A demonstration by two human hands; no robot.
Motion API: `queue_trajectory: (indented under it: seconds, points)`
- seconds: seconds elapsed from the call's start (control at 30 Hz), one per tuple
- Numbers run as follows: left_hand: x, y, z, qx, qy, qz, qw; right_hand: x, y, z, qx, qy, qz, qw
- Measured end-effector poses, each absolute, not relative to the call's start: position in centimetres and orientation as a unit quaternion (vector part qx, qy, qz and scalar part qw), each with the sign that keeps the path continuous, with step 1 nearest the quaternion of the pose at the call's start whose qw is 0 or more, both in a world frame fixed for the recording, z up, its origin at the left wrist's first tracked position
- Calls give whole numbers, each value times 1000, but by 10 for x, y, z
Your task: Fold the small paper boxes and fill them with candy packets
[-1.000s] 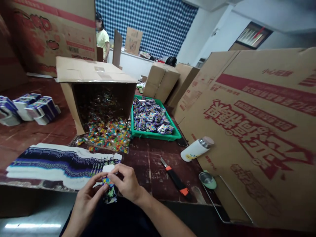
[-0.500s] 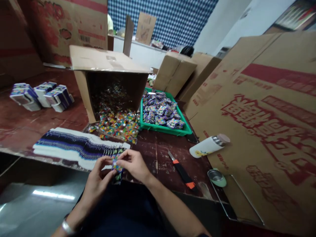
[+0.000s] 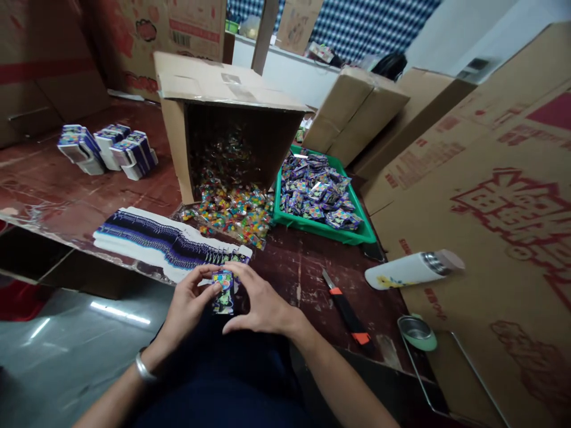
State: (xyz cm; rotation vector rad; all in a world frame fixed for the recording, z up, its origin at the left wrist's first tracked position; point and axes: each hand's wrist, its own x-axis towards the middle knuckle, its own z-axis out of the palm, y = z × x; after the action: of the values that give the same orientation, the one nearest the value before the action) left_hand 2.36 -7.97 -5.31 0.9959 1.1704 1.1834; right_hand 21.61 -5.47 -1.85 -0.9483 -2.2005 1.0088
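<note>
Between thumb and fingers, my left hand (image 3: 191, 300) grips a small purple and black printed carton (image 3: 223, 295) with a green figure on its front. My right hand (image 3: 263, 300) is spread around the carton's right side, its fingertips by the top edge and its thumb apart below. Just beyond my hands lies a fanned row of flat printed cartons (image 3: 151, 241), overlapping one another. Wrapped colourful candies (image 3: 236, 211) spill out of a tipped cardboard box (image 3: 173, 142) behind that row.
Right of the candies stands a green tray (image 3: 321, 224) full of small purple packets (image 3: 316, 190). A utility knife (image 3: 345, 309) and a white bottle (image 3: 405, 270) lie at right, beside a large cardboard box (image 3: 504, 238). Bundled cartons (image 3: 107, 148) sit at left. A green cup (image 3: 418, 333) is near the edge.
The camera view has shifted, so the table things appear farther right. My right thumb and fingers, pinched at the carton before, have spread apart. The carton's printed front now faces up.
</note>
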Motion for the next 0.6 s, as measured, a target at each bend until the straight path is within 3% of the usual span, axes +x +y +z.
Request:
queue_trajectory:
  seconds: [0.1,0.2,0.3,0.37,0.5,0.6]
  points:
    - [24,-76,-54,388,499,500,592,223,-48,-17,-340,-865,260,260]
    - [23,-76,-59,363,489,497,618,243,-4,-5,-401,-849,139,315]
    - [22,-80,-71,414,492,444,624,280,77,28,-523,-770,-7,365]
    - [22,-84,-79,480,493,403,604,305,132,55,-560,-733,-37,385]
    - [24,-92,-97,639,469,431,431,329,182,78,-621,-660,-57,420]
    - [23,-88,-112,751,418,442,257,318,157,49,-580,-692,-27,429]
